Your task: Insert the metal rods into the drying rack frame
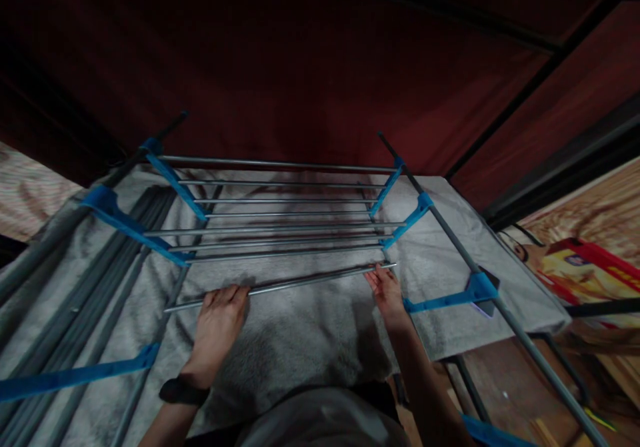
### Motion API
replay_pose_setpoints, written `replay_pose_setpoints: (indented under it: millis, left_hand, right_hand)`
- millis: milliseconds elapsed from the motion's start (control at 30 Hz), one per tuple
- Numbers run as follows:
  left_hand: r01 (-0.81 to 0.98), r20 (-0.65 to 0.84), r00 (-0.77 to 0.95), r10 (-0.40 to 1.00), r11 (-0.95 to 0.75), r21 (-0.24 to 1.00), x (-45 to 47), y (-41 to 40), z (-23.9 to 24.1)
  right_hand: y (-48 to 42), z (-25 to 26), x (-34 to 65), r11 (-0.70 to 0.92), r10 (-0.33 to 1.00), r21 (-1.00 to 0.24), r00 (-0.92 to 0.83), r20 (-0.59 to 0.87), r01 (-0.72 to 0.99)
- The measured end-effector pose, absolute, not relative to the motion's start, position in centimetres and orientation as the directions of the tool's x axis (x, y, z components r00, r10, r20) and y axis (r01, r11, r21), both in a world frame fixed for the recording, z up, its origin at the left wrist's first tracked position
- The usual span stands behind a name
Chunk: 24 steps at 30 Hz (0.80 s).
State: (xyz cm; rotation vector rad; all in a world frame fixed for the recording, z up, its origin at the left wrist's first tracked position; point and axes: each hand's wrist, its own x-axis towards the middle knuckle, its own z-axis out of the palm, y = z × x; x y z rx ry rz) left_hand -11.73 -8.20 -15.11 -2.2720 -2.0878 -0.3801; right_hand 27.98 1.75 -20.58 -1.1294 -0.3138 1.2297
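A thin grey metal rod (pixel 305 280) lies across in front of me, its left end slightly lower in the view. Near its left end, my left hand (pixel 223 317) closes over the rod from above. My right hand (pixel 387 290) pinches it close to the right end. Behind the rod stands a rack frame of grey tubes with several crossbars (pixel 295 229) held between blue plastic brackets. One bare blue bracket (pixel 440 302) sits on the right side tube (pixel 453 234), and another blue bracket (pixel 80 372) is at the lower left.
Several loose grey tubes (pixel 95 300) lie in a bundle on the left of the grey blanket (pixel 320 340). A phone (pixel 484 309) rests under the right bracket. Dark red panels (pixel 300 67) rise behind the rack. A red and yellow package (pixel 590 274) is at the far right.
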Motion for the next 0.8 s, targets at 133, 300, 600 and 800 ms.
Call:
replay_pose_setpoints:
  millis: [133,300,600,800]
  left_hand:
    - [0.997,0.245,-0.004,0.969,-0.016,0.081,-11.5,-8.1,-15.2]
    - [0.985,0.214,-0.167,0.963,0.153,0.084,-10.5,-8.5,-15.0]
    - [0.843,0.078,-0.448,0.89,0.392,0.369,-9.5,-8.8,-16.2]
    - [0.333,0.013,-0.67,0.742,0.284,0.899,-8.9,-8.2,-17.9]
  right_hand:
    - [1.1,-21.1,27.9,-0.1,0.873,-0.808,0.339,-0.352,-0.581]
    - [0.7,-21.3,28.0,-0.123,0.882,-0.821,0.317,-0.348,-0.557]
    - [0.7,-21.4,28.0,-0.108,0.86,-0.82,0.361,-0.361,-0.563]
    - [0.2,-22.5,29.6,-0.171,0.897,-0.83,0.265,-0.355,-0.531]
